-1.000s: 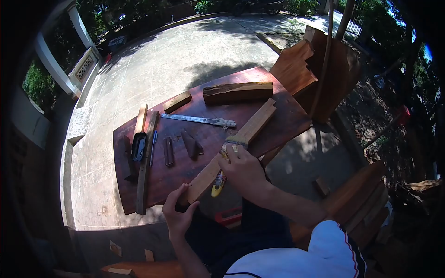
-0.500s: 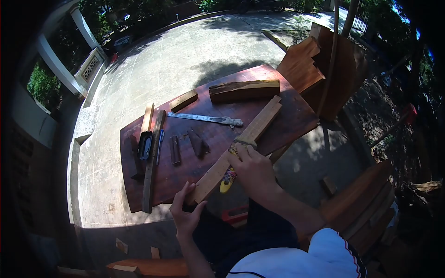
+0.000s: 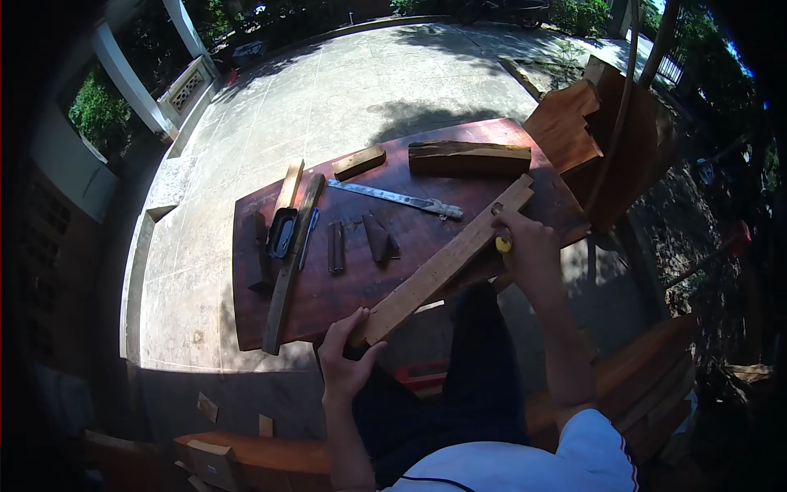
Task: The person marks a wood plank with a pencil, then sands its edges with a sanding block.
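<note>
A long pale wooden bar [image 3: 443,266] lies slantwise over the near edge of the reddish-brown wooden table [image 3: 426,236]. My left hand [image 3: 348,354] grips its lower end, thumb on one side and fingers on the other. Up near the notched far end, my right hand [image 3: 531,250] is closed around a yellow-handled tool [image 3: 503,243] and rests against the bar. Most of that tool is hidden by the hand, so its kind does not show.
On the table are a metal ruler [image 3: 393,196], a thick wood block [image 3: 470,158], a smaller block [image 3: 359,161], a dark stick [image 3: 293,271], a black tray-like box [image 3: 282,233], a blue pen [image 3: 309,238] and several dark offcuts [image 3: 336,248]. Large boards [image 3: 566,123] stand at right.
My right hand has slid with the yellow-handled tool up along the bar toward its far end. My left hand stays on the lower end. The whole view has shifted.
</note>
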`<action>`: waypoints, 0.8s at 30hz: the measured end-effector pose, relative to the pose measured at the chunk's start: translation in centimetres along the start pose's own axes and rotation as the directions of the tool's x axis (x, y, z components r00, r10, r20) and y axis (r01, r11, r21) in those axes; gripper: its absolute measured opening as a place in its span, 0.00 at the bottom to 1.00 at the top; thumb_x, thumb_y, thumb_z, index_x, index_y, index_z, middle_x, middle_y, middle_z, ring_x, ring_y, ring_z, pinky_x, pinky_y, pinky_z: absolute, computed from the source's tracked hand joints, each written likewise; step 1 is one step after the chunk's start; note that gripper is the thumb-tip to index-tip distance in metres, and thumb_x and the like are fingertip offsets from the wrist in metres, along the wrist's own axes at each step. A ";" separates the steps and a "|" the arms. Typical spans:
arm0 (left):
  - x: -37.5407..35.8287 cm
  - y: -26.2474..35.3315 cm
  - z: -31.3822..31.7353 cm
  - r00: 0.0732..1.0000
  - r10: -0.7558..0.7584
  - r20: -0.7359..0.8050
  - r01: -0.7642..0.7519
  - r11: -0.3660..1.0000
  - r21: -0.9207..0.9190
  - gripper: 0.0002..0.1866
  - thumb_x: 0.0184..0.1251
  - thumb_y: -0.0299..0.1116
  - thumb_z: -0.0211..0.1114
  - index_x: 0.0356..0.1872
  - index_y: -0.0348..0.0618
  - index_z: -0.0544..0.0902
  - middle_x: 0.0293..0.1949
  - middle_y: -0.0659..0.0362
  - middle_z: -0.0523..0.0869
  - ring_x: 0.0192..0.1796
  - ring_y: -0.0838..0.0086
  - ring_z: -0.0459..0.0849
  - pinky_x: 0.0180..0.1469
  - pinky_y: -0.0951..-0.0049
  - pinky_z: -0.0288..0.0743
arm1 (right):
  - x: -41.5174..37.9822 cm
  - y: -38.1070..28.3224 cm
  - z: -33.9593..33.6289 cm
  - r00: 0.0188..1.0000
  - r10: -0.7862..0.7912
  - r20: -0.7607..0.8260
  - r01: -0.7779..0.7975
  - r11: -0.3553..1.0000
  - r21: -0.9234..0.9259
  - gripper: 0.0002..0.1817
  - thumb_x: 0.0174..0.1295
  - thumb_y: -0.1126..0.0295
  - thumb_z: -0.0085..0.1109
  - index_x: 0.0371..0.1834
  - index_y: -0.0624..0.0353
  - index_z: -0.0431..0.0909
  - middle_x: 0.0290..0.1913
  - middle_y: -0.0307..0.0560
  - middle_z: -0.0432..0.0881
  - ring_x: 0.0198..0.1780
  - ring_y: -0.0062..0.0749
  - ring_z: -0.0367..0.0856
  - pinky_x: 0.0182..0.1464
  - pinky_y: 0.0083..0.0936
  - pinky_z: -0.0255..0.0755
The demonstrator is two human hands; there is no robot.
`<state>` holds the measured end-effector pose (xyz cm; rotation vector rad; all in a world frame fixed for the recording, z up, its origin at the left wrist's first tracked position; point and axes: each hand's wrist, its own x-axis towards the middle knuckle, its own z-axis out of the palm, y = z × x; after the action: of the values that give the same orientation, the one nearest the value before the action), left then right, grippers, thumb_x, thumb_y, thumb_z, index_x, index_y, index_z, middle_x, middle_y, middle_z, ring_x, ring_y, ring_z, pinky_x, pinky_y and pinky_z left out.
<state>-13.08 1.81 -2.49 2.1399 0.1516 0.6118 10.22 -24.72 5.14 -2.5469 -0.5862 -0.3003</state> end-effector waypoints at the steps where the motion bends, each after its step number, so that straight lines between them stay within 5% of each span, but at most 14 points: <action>1: 0.2 0.0 0.0 1.000 0.006 -0.002 -0.006 1.000 0.003 0.43 0.51 0.18 0.87 0.73 0.40 0.82 0.63 0.50 0.91 0.68 0.60 0.90 0.73 0.61 0.82 | -1.2 -1.0 0.9 0.993 -0.116 -0.007 0.113 0.983 -0.144 0.16 0.63 0.74 0.70 0.54 0.53 0.88 0.58 0.52 0.90 0.52 0.51 0.93 0.53 0.45 0.88; 5: 0.1 -0.5 -0.1 1.000 0.029 0.008 -0.030 0.999 0.036 0.43 0.51 0.23 0.88 0.73 0.41 0.82 0.67 0.51 0.90 0.67 0.56 0.89 0.71 0.57 0.82 | -7.1 -6.8 0.9 0.884 -0.467 -0.008 0.467 0.882 0.062 0.23 0.57 0.73 0.75 0.58 0.54 0.86 0.63 0.54 0.88 0.53 0.49 0.94 0.56 0.41 0.89; 8: 0.2 1.2 0.0 1.000 0.025 -0.019 -0.022 0.991 0.133 0.48 0.50 0.29 0.90 0.77 0.43 0.79 0.71 0.48 0.87 0.71 0.51 0.86 0.76 0.51 0.78 | -8.5 -7.7 -0.3 0.868 -0.492 0.061 0.427 0.804 0.414 0.26 0.53 0.75 0.76 0.59 0.54 0.86 0.69 0.54 0.87 0.57 0.51 0.94 0.58 0.40 0.89; 11: 0.2 4.5 1.0 0.979 0.183 -0.086 -0.157 0.956 0.249 0.53 0.48 0.34 0.92 0.79 0.43 0.76 0.72 0.46 0.85 0.75 0.47 0.82 0.78 0.44 0.74 | -9.5 -8.0 0.7 0.833 -0.532 0.153 0.273 0.635 0.723 0.25 0.59 0.77 0.77 0.61 0.55 0.87 0.71 0.55 0.87 0.59 0.51 0.94 0.59 0.38 0.89; 13: -0.2 4.3 2.0 0.954 0.275 -0.116 -0.247 0.946 0.209 0.51 0.47 0.35 0.92 0.77 0.42 0.78 0.69 0.46 0.86 0.72 0.47 0.84 0.77 0.43 0.75 | -10.2 -8.7 1.8 0.834 -0.524 0.173 0.128 0.488 0.863 0.19 0.65 0.76 0.77 0.60 0.57 0.89 0.66 0.53 0.91 0.53 0.43 0.96 0.54 0.31 0.90; 15: -1.1 4.0 1.9 0.944 0.303 -0.130 -0.277 0.943 0.185 0.47 0.46 0.35 0.92 0.72 0.40 0.81 0.60 0.49 0.89 0.64 0.49 0.88 0.73 0.44 0.79 | -10.2 -8.7 2.4 0.813 -0.534 0.232 -0.013 0.382 0.924 0.24 0.69 0.73 0.78 0.68 0.59 0.86 0.62 0.51 0.93 0.55 0.36 0.96 0.57 0.30 0.90; 18: -2.1 3.2 1.0 0.969 0.213 -0.129 -0.191 0.968 0.160 0.46 0.45 0.37 0.93 0.70 0.40 0.83 0.55 0.51 0.90 0.57 0.52 0.90 0.66 0.50 0.83 | -8.9 -7.3 1.4 0.814 -0.488 0.315 -0.065 0.462 0.884 0.33 0.66 0.63 0.82 0.75 0.51 0.82 0.61 0.52 0.93 0.59 0.43 0.95 0.60 0.35 0.88; 19: -2.2 3.2 0.6 0.978 0.147 -0.145 -0.118 0.975 0.190 0.48 0.43 0.38 0.94 0.71 0.41 0.83 0.55 0.51 0.90 0.58 0.54 0.90 0.65 0.52 0.84 | -7.8 -5.9 1.3 0.820 -0.526 0.227 0.110 0.534 0.838 0.38 0.64 0.58 0.84 0.77 0.52 0.80 0.60 0.51 0.94 0.59 0.41 0.95 0.61 0.36 0.87; 21: -2.1 3.4 -0.5 0.983 0.018 -0.181 0.027 0.970 0.243 0.51 0.40 0.38 0.95 0.72 0.43 0.82 0.55 0.50 0.90 0.60 0.56 0.91 0.63 0.56 0.86 | -5.5 -3.4 0.4 0.899 -0.426 0.099 0.161 0.533 0.831 0.36 0.65 0.55 0.83 0.73 0.57 0.82 0.59 0.50 0.95 0.60 0.44 0.95 0.63 0.36 0.86; 23: -1.8 2.8 -1.8 0.968 -0.049 -0.248 0.123 0.948 0.293 0.52 0.39 0.38 0.96 0.73 0.43 0.81 0.56 0.49 0.90 0.59 0.57 0.91 0.63 0.57 0.86 | -3.7 0.8 1.4 0.985 -0.114 0.128 -0.052 0.515 0.856 0.28 0.74 0.58 0.75 0.71 0.60 0.81 0.59 0.51 0.94 0.63 0.44 0.92 0.68 0.38 0.83; 24: -1.6 2.6 -2.4 0.956 -0.082 -0.282 0.173 0.934 0.313 0.53 0.39 0.38 0.96 0.74 0.43 0.81 0.56 0.49 0.90 0.59 0.57 0.91 0.63 0.58 0.86 | -2.3 3.2 2.7 0.998 0.004 -0.067 0.050 0.631 0.774 0.26 0.78 0.58 0.70 0.72 0.61 0.81 0.60 0.52 0.93 0.65 0.43 0.91 0.70 0.39 0.81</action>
<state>-15.92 1.49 0.19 2.3396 0.5777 0.8423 9.89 -26.64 0.80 -1.6695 -0.5623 -0.0904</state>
